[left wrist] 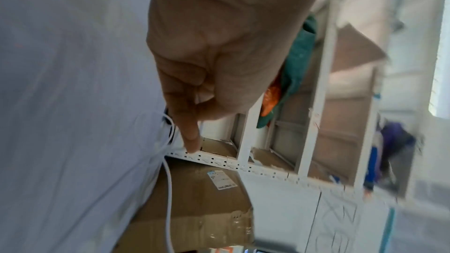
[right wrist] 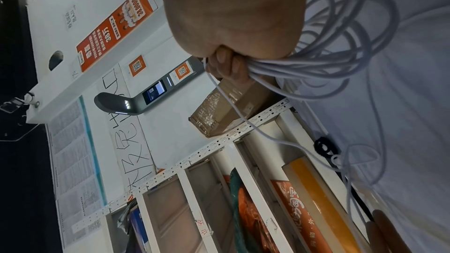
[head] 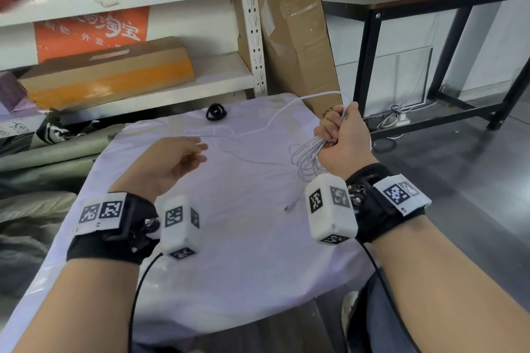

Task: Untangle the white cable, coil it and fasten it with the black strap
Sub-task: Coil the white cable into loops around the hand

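Note:
On the white-clothed table (head: 229, 252), my right hand (head: 339, 135) grips a bundle of white cable (head: 308, 156) loops, raised over the table's right edge; the loops hang below the fist (right wrist: 340, 45). One strand arcs from the top of that fist across the cloth to my left hand (head: 186, 155). There the thumb and forefinger (left wrist: 190, 122) are pressed together, with the strand (left wrist: 168, 189) running out from behind them. A cable plug (head: 288, 207) lies on the cloth near my right wrist. The black strap (head: 215, 112) lies curled at the table's far edge, also in the right wrist view (right wrist: 325, 146).
A white shelf unit (head: 252, 37) with a flat cardboard box (head: 109, 71) stands right behind the table. A tall carton (head: 298, 37) leans beside it. A black-framed desk (head: 430, 0) is to the right, and grey rolls (head: 57, 152) lie to the left.

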### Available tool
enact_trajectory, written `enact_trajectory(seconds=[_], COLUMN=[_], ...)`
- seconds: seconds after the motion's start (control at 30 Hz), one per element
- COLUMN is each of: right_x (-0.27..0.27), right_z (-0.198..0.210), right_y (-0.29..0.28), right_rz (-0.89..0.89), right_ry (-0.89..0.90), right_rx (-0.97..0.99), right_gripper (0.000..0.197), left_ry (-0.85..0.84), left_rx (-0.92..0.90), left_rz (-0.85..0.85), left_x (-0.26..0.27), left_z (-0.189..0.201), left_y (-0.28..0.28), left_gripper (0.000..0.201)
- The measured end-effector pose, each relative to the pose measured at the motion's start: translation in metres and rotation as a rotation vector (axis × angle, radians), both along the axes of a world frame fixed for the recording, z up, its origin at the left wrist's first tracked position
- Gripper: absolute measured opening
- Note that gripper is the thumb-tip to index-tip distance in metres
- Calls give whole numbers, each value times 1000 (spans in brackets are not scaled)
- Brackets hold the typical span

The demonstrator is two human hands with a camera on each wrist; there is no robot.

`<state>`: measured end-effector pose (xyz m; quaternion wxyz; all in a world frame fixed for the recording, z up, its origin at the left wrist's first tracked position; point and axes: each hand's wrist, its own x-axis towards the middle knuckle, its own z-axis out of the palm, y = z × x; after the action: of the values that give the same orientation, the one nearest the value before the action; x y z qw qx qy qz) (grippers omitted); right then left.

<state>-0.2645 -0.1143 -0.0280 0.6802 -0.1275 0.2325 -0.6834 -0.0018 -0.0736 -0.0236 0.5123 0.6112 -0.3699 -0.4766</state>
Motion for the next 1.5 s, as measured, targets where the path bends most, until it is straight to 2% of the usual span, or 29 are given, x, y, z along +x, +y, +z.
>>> enact_trajectory(seconds=[0.07,0.1,0.17,0.27,0.33,0.47,0.57,0.7,0.73,0.8,0.83,0.93,0.97,1.0,1.07,1.17,1.23,1.37,1.43,1.5], right_x=[-1,-1,-1,-1,-1,-2,-7,-11,-12,-12,-13,-16,-16,-16,-15,-14,-15,-15,-9,-4], right_z=[-2,-3,-4,-4,-4,-6,-5,-6,-6,-7,-7,-6,-6,-7,-8,-8,-7,-7,-6,-6], right_y=[0,-1,-2,-2,-2,-3,-6,-8,-7,-7,-7,-8,-9,-9,-9,-9,-9,-8,-7,-6], right_rz=[-25,-35,-45,-54,-58,-56,-74,-107,-115,-125,-127,-128,-128,-131,-139,-152,-166,-154,-111,-41], right_ry=[-11,-14,-19,-7,8,5,-5,-24,-21,-18,-21,-36,-38,-39,-40,-37,-33,-10,29,78], right_rx=[19,27,41,59,65,75,94,107,112,117,118,117,120,124,125,119,120,103,87,73], right_gripper=[44,44,45,45,45,44,43,39,37,37,37,36,36,36,37,36,35,37,39,41], left_ry=[279,353,408,364,449,686,681,576,541,514,526,686,691,638,387,-103,-327,-512,-601,-545], left_rx=[-73,-103,-113,36,66,-41,-128,-105,-77,-51,-51,-110,-140,-172,-235,-316,-384,-451,-360,-206], left_rz=[94,135,166,45,-10,147,243,199,177,175,201,328,346,357,394,407,435,490,413,252], left_x=[3,6,11,15,16,18,15,11,10,9,10,19,22,23,23,17,22,31,28,23], left_z=[0,-1,-2,-2,-4,-7,-8,-6,-7,-9,-10,-9,-9,-10,-15,-15,-10,-7,-9,-12], left_y=[-1,-3,-6,-2,-2,-6,-4,-3,-5,-8,-9,-10,-9,-10,-13,-9,-7,-4,-5,-7], left_gripper=[16,14,11,12,17,20,26,37,34,15,10,18,22,29,40,36,31,34,34,35])
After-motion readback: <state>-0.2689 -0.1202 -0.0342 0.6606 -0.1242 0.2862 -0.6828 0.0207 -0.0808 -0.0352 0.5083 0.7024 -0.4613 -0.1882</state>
